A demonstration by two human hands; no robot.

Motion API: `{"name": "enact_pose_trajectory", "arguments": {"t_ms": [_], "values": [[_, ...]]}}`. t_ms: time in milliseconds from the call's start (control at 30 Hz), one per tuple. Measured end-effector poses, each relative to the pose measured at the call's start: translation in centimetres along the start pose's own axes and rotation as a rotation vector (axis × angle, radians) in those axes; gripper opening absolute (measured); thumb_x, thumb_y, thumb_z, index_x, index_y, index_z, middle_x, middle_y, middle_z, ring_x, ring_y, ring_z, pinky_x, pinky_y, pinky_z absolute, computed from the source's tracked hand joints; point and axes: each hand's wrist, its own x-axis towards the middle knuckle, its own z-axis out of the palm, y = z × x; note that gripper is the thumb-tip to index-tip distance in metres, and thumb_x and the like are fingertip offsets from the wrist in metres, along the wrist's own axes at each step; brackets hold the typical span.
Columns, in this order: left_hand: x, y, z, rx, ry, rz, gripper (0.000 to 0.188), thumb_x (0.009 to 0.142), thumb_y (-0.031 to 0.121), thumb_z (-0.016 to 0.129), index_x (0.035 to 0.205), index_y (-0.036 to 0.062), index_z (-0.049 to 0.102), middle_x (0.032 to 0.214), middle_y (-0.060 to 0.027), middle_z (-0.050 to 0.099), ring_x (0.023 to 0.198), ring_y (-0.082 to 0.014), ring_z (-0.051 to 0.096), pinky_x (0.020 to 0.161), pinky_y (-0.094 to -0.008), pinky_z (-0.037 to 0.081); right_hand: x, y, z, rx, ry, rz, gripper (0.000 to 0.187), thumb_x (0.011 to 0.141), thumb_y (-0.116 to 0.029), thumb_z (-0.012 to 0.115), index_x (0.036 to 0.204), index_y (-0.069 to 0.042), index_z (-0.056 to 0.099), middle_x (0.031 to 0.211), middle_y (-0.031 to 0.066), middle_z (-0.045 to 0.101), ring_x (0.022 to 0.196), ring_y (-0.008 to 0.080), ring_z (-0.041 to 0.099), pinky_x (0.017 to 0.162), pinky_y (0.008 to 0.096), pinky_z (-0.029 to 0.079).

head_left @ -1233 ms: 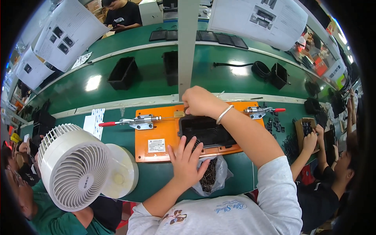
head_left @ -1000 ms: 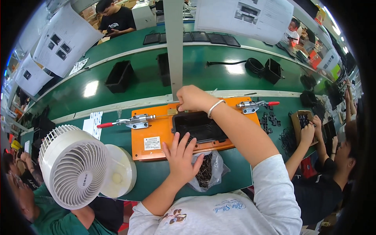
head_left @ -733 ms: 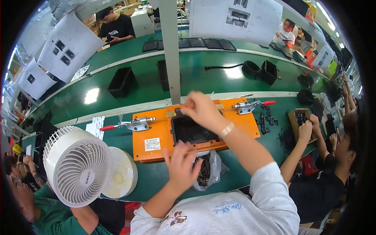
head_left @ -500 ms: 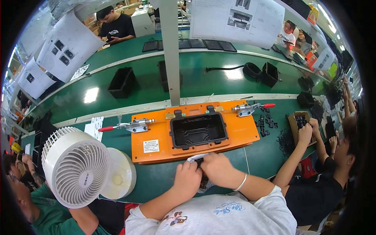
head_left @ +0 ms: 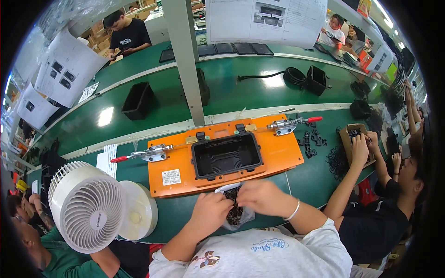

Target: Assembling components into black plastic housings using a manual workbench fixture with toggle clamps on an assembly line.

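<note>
A clear plastic bag (head_left: 237, 219) full of small dark metal pieces, thin like pins or screws, lies at the table's near edge. My left hand (head_left: 211, 212) is closed at the bag's left side, its fingertips gripping the edge of the opening. Over the bag's right side, my right hand (head_left: 265, 199) has its fingers pinched together; whatever is between them is hidden. Just beyond both hands sits an orange fixture (head_left: 287, 155) holding a black rectangular plastic box (head_left: 227, 156), open side up. Toggle clamps with red handles flank it, the left clamp (head_left: 156, 153) and the right clamp (head_left: 283, 126).
A white fan (head_left: 88, 208) stands close on my left. Small black clips (head_left: 311, 141) and black rings (head_left: 340, 164) lie to the right, near a cardboard box (head_left: 346, 143) where a co-worker's hands (head_left: 361, 147) are busy. More black boxes (head_left: 138, 101) rest on the green surface behind.
My hands have moved slightly apart, exposing more of the dark pieces in the bag. The whole view has shifted and tilted a little.
</note>
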Motion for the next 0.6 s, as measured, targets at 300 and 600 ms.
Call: {"name": "enact_pose_trajectory", "arguments": {"t_ms": [300, 600], "values": [[4.1, -4.2, -5.3, 0.073, 0.421, -0.010, 0.012, 0.075, 0.006, 0.069, 0.087, 0.0059, 0.067, 0.079, -0.0076, 0.061, 0.074, -0.0258, 0.059, 0.068, -0.0360, 0.041, 6.1, 11.7, -6.4, -0.359, 0.462, 0.108, 0.012, 0.071, -0.010, 0.072, 0.083, -0.007, 0.070, 0.080, 0.0083, 0.063, 0.079, 0.0296, 0.059, 0.070, 0.0392, 0.049], [7.5, -9.3, -6.5, 0.382, 0.522, -0.037, 0.012, 0.073, 0.008, 0.071, 0.084, 0.0087, 0.066, 0.076, -0.0051, 0.058, 0.075, -0.0251, 0.058, 0.072, -0.0373, 0.040, 5.2, 10.5, -5.9, -0.406, 0.406, 0.046, 0.019, 0.076, -0.004, 0.068, 0.095, -0.004, 0.070, 0.096, 0.0108, 0.066, 0.087, 0.0289, 0.062, 0.077, 0.0382, 0.050]]}}
